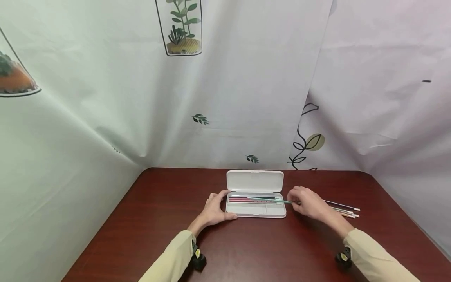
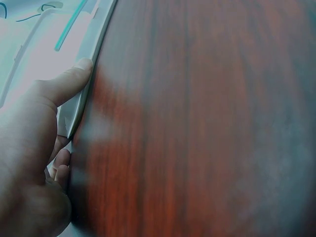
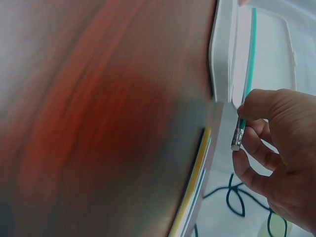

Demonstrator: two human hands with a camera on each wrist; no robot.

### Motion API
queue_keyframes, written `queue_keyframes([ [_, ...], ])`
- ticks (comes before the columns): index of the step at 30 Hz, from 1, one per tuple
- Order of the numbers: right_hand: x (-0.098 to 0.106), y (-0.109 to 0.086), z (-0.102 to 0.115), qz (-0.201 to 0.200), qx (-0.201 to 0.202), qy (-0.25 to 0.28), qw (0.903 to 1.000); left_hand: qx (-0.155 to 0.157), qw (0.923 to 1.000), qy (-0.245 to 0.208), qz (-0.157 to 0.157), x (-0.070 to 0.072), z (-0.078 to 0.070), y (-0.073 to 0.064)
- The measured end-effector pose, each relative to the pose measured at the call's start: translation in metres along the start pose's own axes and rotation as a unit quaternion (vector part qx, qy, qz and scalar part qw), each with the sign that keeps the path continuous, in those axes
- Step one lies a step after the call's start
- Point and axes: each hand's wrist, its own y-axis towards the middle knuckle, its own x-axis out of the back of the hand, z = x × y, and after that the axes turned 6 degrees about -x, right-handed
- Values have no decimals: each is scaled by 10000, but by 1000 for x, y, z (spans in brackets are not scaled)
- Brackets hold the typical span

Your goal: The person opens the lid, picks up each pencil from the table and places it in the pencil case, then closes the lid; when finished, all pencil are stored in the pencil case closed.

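A white pencil case (image 1: 255, 210) lies on the table with its lid (image 1: 255, 181) raised at the back. Several pencils (image 1: 238, 199), some red, lie in its rear compartment. My left hand (image 1: 212, 211) grips the case's left end, thumb at the front edge and fingers at the back corner. Between thumb and fingers my right hand (image 1: 307, 201) pinches a green pencil (image 3: 251, 64) near its eraser end. That pencil reaches leftward over the open case; whether it touches the others I cannot tell.
More pencils (image 1: 347, 213) with white ends lie on the brown table (image 1: 267, 250) to the right, partly behind the right hand. A white printed sheet (image 1: 253, 90) hangs along the table's back and sides.
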Motion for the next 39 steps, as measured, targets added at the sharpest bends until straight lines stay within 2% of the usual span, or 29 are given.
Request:
queue_keyframes([
  [11,-16,24,14,221,184,65,9996,39,10000,-42,11,2,0,1],
  [16,-19,31,17,323,210,109,9992,-48,10000,23,13,2,0,1],
  [20,-22,35,19,347,267,111,9990,-25,9999,8,105,0,0,1],
  [39,-33,43,25,498,397,323,9974,-90,10000,-7,-25,0,-2,1],
])
